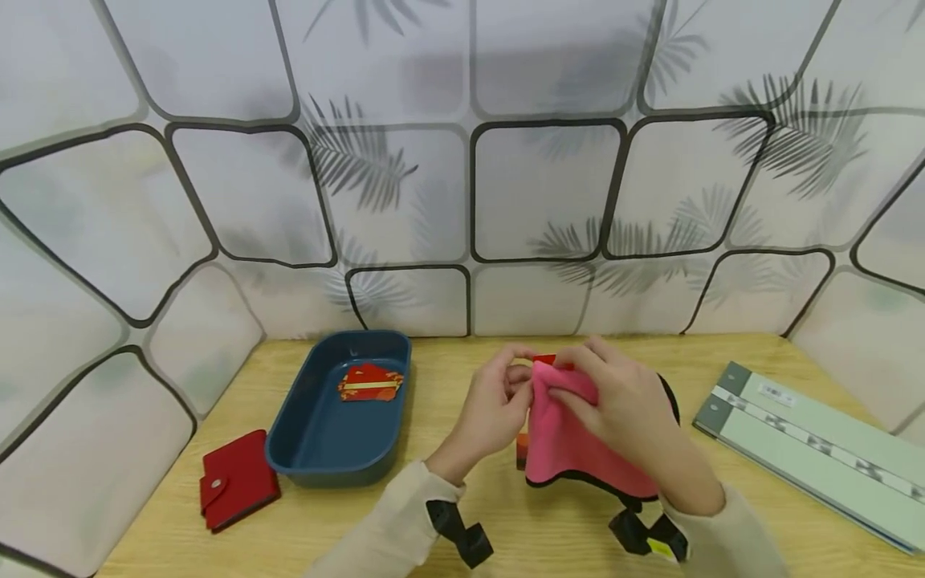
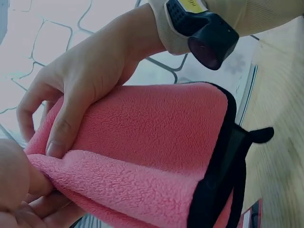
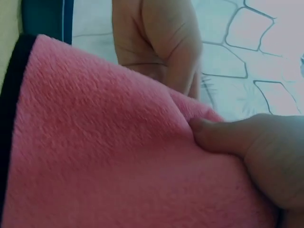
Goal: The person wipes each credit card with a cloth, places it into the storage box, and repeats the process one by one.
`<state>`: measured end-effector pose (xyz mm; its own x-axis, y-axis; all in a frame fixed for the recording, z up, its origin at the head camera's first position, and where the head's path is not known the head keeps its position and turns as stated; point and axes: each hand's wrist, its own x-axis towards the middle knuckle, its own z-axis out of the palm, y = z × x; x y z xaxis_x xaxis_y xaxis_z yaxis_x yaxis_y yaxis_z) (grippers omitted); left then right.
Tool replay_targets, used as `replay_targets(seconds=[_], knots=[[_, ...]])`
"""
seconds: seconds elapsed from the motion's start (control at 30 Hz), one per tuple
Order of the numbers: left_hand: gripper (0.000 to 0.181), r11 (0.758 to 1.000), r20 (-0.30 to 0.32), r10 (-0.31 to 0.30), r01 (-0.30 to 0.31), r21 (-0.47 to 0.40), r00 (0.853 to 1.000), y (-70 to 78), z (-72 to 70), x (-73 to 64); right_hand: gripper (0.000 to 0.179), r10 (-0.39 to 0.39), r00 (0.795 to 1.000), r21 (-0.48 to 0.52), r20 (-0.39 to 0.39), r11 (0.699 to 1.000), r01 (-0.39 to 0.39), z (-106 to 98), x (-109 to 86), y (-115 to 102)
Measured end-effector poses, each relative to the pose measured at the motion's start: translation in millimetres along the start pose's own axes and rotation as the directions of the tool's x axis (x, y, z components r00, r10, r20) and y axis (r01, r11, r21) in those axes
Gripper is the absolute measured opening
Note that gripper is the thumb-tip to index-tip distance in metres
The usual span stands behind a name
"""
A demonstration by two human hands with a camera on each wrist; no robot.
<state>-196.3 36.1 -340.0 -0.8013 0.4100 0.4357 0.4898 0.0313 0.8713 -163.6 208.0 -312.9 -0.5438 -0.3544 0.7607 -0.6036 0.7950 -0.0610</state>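
A pink fleecy cloth (image 1: 578,445) with black edging hangs in folds between both hands, near the middle of the table. My left hand (image 1: 499,397) pinches its upper left corner. From the other side my right hand (image 1: 625,393) grips the top fold, thumb (image 3: 223,135) pressed into the pile in the right wrist view. A black loop (image 2: 261,135) sticks out from the edging in the left wrist view. Behind and under the cloth, a red and orange thing (image 1: 522,449) shows only in part; its kind is hidden.
To the left stands a blue bin (image 1: 332,474) with a red and gold packet (image 1: 370,384) inside. A red snap wallet (image 1: 242,480) lies beside it. On the right lies a pale green album or binder (image 1: 817,449). A patterned curtain (image 1: 542,193) hangs behind the table.
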Motion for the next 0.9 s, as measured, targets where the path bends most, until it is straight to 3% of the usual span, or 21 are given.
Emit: replay_targets(seconds=[0.3,0.5,0.6,0.73,0.9], knots=[[0.028,0.992,-0.058,0.032,-0.025,0.120,0.998,-0.3,0.7,0.4,0.038,0.086,0.996,-0.025,-0.025,0.996,-0.086,10.1,-0.3,-2.2],[0.024,0.990,-0.064,-0.014,0.023,0.140,0.998,-1.5,0.9,-4.7,0.038,0.167,0.984,-0.007,0.062,0.986,-0.167,15.3,-2.9,1.3],[0.021,0.987,-0.066,-0.026,0.036,0.159,0.998,-2.3,1.5,-4.9,0.039,0.242,0.961,-0.009,0.131,0.970,-0.243,14.0,-2.0,2.3],[0.021,0.985,-0.052,-0.048,0.056,0.163,0.997,-3.9,1.7,-2.3,0.043,0.344,0.916,-0.025,0.207,0.938,-0.347,8.7,0.3,5.3],[0.022,0.985,-0.038,-0.113,0.117,0.130,0.993,-1.9,-0.9,-0.2,0.043,0.398,0.875,-0.043,0.277,0.914,-0.402,1.1,1.3,14.3]])
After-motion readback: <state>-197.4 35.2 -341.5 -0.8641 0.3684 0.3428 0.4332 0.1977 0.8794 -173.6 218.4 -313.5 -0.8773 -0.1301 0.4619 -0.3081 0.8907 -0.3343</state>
